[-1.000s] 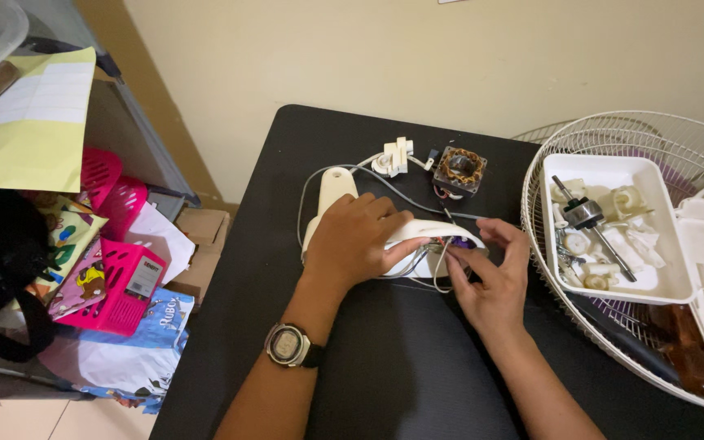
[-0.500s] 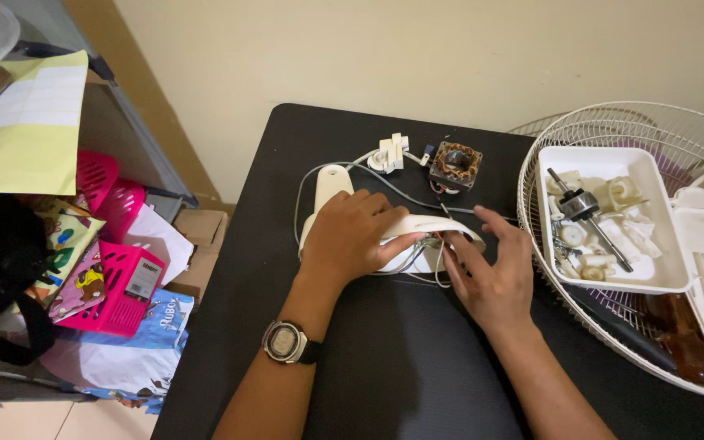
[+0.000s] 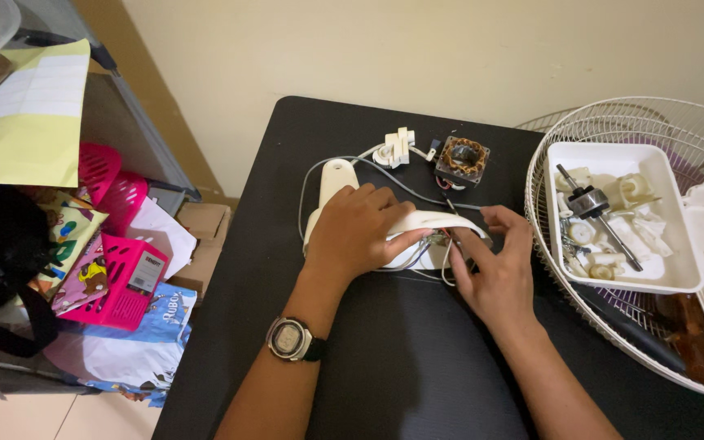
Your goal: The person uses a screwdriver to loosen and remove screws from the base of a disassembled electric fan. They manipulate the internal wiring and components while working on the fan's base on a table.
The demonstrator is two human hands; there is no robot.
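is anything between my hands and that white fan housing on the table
Nothing visible. The left hand lies flat on the white housing, and the right hand touches its wired end. The motor stator sits apart behind.
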